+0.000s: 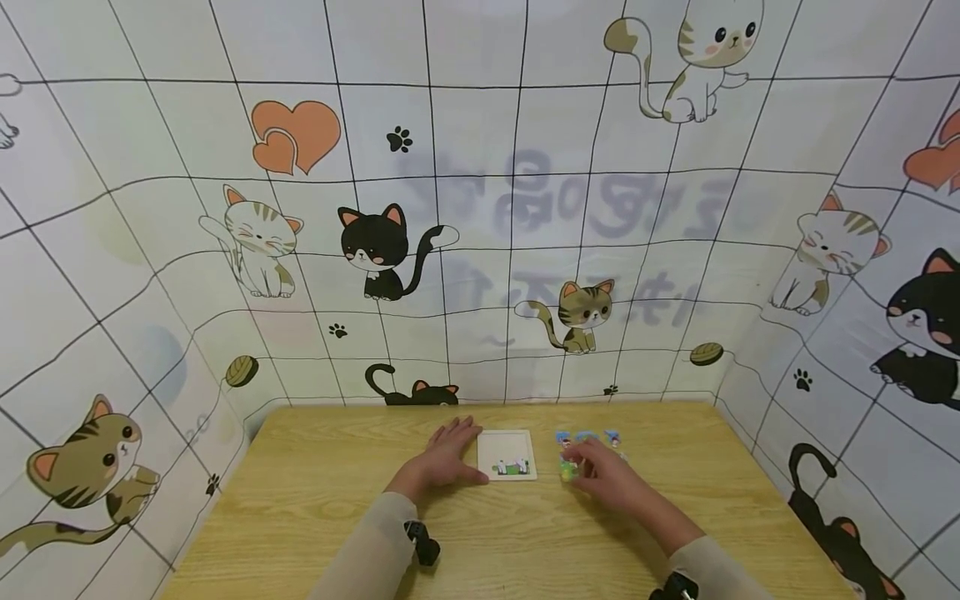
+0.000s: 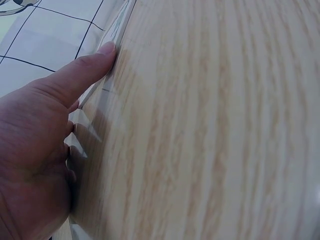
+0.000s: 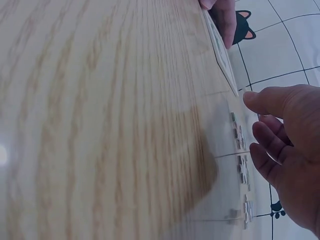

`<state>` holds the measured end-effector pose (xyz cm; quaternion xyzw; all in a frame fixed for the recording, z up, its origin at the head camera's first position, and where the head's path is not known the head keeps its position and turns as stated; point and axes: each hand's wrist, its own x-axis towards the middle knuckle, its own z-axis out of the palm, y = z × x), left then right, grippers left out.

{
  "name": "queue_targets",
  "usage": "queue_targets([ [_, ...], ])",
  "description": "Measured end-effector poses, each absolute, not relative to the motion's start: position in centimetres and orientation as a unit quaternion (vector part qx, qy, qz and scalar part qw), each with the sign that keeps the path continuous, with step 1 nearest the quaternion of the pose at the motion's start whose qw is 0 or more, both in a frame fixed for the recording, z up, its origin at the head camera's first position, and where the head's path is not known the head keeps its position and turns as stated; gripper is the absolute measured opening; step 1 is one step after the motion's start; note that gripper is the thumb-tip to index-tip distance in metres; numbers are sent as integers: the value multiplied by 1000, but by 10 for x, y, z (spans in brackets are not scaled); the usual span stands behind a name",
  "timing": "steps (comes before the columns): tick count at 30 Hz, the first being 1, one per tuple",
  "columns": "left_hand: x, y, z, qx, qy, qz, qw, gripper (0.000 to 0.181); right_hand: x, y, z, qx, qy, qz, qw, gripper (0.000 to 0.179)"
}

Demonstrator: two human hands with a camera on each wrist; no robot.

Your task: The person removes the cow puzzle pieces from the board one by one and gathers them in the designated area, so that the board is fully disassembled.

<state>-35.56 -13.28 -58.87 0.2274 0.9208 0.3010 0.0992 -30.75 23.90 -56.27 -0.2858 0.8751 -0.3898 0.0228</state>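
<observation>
A small white puzzle tray (image 1: pixel 504 444) lies on the table with a short row of fitted pieces (image 1: pixel 512 467) along its near edge. My left hand (image 1: pixel 450 458) rests at the tray's left side, fingers stretched forward. In the left wrist view its thumb (image 2: pixel 97 57) touches the tray's edge. Right of the tray, my right hand (image 1: pixel 609 477) hovers over loose, colourful jigsaw pieces (image 1: pixel 612 437), partly covering them. A yellow-green piece (image 1: pixel 566 472) shows by its fingertips. From the right wrist, thumb and loosely bent fingers (image 3: pixel 270 137) stand apart, with no piece visible between them.
The light wooden table (image 1: pixel 337 475) is bounded by a cat-print cloth (image 1: pixel 480 333) at the back and both sides. Several flat pieces (image 3: pixel 243 170) lie spread beside the right hand. Dark wrist cameras (image 1: pixel 423 543) sit on both sleeves.
</observation>
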Motion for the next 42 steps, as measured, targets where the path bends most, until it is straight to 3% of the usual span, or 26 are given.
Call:
queue_targets([
  [19,-354,-131,-587,226,920,305,100,102,-305,251,-573,-282,882,-376,32,43],
  [28,-354,-131,-586,226,919,306,100,101,-303,252,-577,-266,890,-367,52,31],
  [42,-353,-132,-585,227,919,305,102,101,-301,249,-575,-251,885,-384,80,32],
])
